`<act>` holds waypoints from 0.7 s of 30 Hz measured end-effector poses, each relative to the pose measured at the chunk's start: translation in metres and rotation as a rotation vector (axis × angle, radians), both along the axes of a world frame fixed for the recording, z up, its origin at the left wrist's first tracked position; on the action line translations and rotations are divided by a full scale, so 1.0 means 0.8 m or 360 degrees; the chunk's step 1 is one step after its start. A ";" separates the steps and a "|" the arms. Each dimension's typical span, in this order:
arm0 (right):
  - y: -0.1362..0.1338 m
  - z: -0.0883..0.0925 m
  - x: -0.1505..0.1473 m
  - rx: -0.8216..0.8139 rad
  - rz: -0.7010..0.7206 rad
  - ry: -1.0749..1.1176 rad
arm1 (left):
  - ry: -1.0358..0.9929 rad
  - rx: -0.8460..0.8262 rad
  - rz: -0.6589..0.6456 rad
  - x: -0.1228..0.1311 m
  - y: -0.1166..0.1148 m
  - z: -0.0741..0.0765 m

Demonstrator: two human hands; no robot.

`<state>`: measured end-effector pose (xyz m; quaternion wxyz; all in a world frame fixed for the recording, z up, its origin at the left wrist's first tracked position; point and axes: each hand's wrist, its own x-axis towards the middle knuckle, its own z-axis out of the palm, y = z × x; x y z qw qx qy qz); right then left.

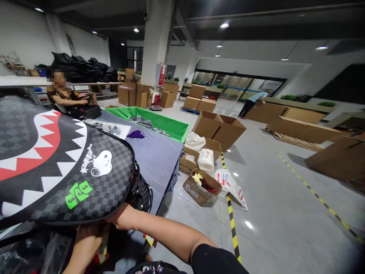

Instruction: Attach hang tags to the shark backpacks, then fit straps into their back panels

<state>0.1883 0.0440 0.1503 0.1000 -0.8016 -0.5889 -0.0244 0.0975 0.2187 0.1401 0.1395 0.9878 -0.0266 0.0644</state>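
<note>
A large black checkered bag (57, 163) with a red-and-white shark mouth, a white cartoon dog and green dollar patches fills the left foreground, lifted close to the camera. My right hand (121, 219) reaches under its lower edge, fingers hidden behind the bag. My left hand (88, 238) is also beneath the bag, its fingers tucked out of sight. Black handles (141, 194) hang at the bag's right side.
A grey worktable (154, 156) runs back to a green-lined bin (162, 123). A seated person (65, 97) works at the table's far end. Open cardboard boxes (218, 127), plastic bags (229, 182) and a yellow-black floor stripe (231, 224) lie to the right. Another person (252, 101) bends far back.
</note>
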 end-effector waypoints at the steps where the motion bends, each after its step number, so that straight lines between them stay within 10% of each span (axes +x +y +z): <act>1: 0.001 -0.001 0.000 -0.0001 -0.0003 0.0009 | 0.0068 0.0063 -0.0040 0.000 -0.001 0.006; 7: -0.004 -0.003 -0.002 0.0217 -0.0123 0.0315 | 0.0147 0.0183 0.0077 -0.004 -0.024 0.038; 21: -0.003 -0.009 -0.010 0.0843 -0.0407 0.1058 | 0.0162 -0.0134 0.0352 -0.019 -0.037 0.038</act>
